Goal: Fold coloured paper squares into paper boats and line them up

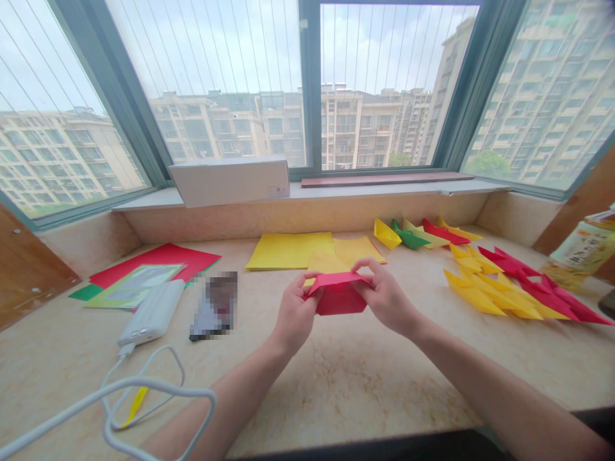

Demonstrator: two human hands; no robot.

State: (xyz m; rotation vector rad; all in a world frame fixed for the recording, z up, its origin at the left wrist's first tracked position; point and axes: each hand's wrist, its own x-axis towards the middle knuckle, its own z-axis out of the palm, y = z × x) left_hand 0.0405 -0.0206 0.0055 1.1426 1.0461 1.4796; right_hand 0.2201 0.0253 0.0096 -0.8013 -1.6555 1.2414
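Observation:
A folded piece of red paper [340, 298] is held up over the middle of the counter, its top edge creased over. My left hand [296, 310] pinches its left end between thumb and fingers. At the right end my right hand [387, 294] grips it the same way, with the index finger raised in an arch. Just behind the hands lie a stack of yellow paper [288, 250] and lighter orange-yellow sheets [353, 250]. Folded paper boats in yellow [494, 291], red [552, 288] and green [410, 235] stand to the right.
On the left are red sheets [192, 258], a white power bank [152, 312] with a looped white cable [158, 383], and a pixelated object [216, 306]. A white box [230, 182] sits on the window ledge. A bottle of yellow liquid [583, 246] stands far right.

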